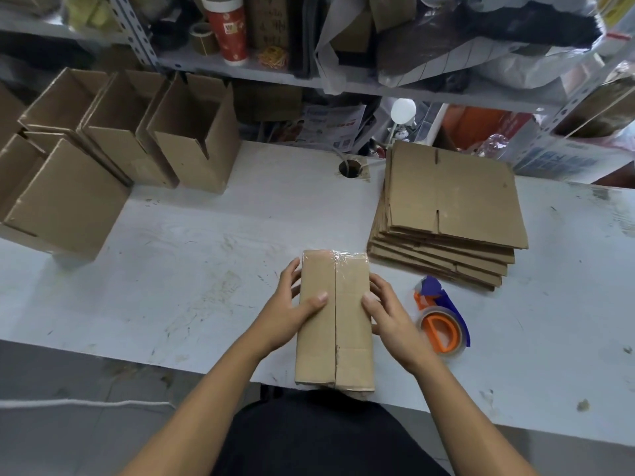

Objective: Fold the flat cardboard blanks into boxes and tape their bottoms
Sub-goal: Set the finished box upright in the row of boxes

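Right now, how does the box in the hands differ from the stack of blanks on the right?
The box in the hands is folded up, flaps closed, tape across its far end; the stack of blanks lies flat, untaped. Both hands hold the box; nothing touches the stack. Both are brown cardboard.

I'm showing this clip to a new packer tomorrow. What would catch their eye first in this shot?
Front and centre, both hands, left hand and right hand, grip the sides of an upturned cardboard box with thumbs pressed on its bottom, clear tape showing at its far end. Right of it lies an orange and blue tape dispenser, with a stack of flat blanks behind. Open finished boxes line the table's far left.
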